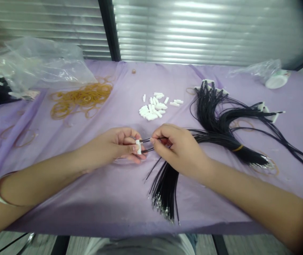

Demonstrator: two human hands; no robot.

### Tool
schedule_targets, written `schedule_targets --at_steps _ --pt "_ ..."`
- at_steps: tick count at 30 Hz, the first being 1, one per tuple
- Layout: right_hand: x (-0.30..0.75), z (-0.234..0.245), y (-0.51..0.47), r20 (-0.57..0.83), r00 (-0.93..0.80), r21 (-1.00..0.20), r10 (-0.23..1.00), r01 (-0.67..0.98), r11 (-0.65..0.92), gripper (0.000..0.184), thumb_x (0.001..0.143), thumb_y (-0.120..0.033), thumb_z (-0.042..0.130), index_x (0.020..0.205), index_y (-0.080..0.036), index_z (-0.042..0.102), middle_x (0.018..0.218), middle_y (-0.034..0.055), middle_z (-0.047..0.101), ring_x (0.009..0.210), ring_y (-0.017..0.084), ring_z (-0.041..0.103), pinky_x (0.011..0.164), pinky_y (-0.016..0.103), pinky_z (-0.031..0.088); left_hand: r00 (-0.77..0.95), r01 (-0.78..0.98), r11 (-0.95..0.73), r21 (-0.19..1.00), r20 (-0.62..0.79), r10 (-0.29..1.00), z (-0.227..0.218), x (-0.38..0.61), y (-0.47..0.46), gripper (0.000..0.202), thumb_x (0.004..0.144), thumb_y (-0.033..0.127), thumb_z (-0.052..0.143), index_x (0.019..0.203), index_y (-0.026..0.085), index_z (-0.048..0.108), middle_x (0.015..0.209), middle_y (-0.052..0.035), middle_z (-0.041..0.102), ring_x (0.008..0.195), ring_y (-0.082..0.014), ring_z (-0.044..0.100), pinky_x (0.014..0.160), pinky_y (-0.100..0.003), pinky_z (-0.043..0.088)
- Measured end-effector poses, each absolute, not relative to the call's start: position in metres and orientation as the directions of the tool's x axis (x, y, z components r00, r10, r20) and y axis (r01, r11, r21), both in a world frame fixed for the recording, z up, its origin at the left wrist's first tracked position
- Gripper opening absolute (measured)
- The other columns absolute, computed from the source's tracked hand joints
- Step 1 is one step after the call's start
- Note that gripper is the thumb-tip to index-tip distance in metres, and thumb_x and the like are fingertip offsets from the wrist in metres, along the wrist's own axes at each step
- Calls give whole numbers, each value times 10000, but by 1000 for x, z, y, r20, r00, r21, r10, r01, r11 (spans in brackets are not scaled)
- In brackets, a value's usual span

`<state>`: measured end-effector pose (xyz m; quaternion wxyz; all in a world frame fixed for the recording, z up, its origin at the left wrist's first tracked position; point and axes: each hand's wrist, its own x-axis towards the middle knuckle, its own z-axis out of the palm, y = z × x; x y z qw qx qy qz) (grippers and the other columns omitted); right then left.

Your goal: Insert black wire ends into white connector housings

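The left hand (116,147) is pinching a small white plug (138,146) between thumb and fingertips, closed firmly on it, just above the purple cloth (114,202) near the middle of the table. The right hand (178,148) is meeting it from the other side, thumb and forefinger pressed together on a couple of thin black wires (147,140). These wires are running almost level, left to right, with their near ends pointing straight at the plug's open face. The plug is lying just to the left of the right fingertips, so the two grips are nearly touching, and the wires' long axis is lining up with the plug. Whether a wire end is already seated inside is hard to tell, since the fingers are covering the joint.

Under the right palm a loose bundle (164,191) of the same wire is fanning toward the table edge, its metal tips showing. A pile of spare plugs (153,106) is sitting beyond the hands, rubber bands (79,99) are lying to the far left, and a banded bunch of wires (220,120) is spreading out to the right.
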<state>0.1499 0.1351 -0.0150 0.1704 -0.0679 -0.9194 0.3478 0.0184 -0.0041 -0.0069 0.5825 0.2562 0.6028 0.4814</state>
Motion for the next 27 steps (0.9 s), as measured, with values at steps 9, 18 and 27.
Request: schedule_targets --at_steps 9,18,27 --pt "150 -17 131 290 -914 -636 282 36 771 40 753 -121 519 748 -138 555 717 2 551 645 87 489 605 199 374 -191 -270 407 873 -463 866 -6 20 -5 115 772 122 583 851 138 500 742 -7 641 804 -145 642 756 -276 524" --pt "151 -20 129 406 -896 -523 182 -64 850 53 773 -110 495 728 -127 518 706 14 507 658 103 453 618 225 354 -187 -240 414 878 -460 868 -9 18 -4 106 783 160 582 830 130 492 790 -22 651 750 -125 641 713 -259 528" --pt "151 -23 129 415 -890 -544 188 -78 835 27 735 -96 524 716 -111 534 677 7 501 638 91 447 589 207 345 -207 -252 426 869 -478 854 -5 19 -3 99 787 124 572 821 130 480 751 -8 657 695 -103 637 666 -226 535"
